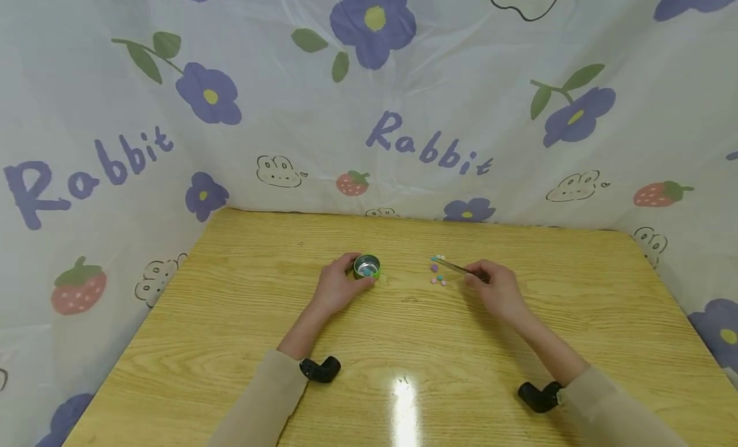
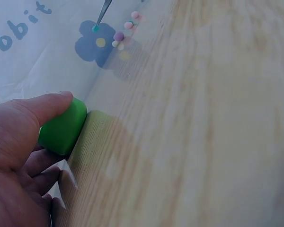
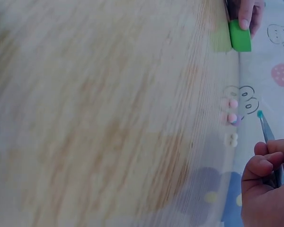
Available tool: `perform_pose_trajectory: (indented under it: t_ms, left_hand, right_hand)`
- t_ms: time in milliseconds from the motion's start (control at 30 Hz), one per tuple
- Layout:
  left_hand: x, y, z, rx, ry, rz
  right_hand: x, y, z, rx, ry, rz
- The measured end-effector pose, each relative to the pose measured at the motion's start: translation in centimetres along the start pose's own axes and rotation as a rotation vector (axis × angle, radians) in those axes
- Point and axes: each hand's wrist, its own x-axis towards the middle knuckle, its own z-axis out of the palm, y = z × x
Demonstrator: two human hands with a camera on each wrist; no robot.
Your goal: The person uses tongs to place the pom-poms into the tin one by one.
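My left hand grips a small green tin standing on the table, thumb on the near side and fingers around the far side. The tin is open at the top, with something teal lying inside. In my right hand is a pair of metal tweezers, pointing left. Their tips hold a small teal ball, which appears raised off the table in both wrist views. Close below the tips are a purple ball, pink balls and another teal ball; white balls sit just beyond.
The wooden table runs back to a white cloth printed with flowers, strawberries and rabbits, which hangs behind it and along the sides. Each wrist carries a black camera mount. Glare shines near the table's front.
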Motion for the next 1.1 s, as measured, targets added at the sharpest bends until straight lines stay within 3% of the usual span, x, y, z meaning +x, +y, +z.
perform_pose_trajectory:
  t_ms: [567,1100]
  left_hand:
    - [0.1,0.3,-0.2,0.002,-0.005,-0.006]
    - [-0.1,0.3,-0.2,0.005,-0.005,-0.015]
  right_hand:
    - [-0.2,-1.3,1.9,0.022,-0.038,-0.012]
    - [0.3,-3.0,4.0,0.129,-0.041,-0.052]
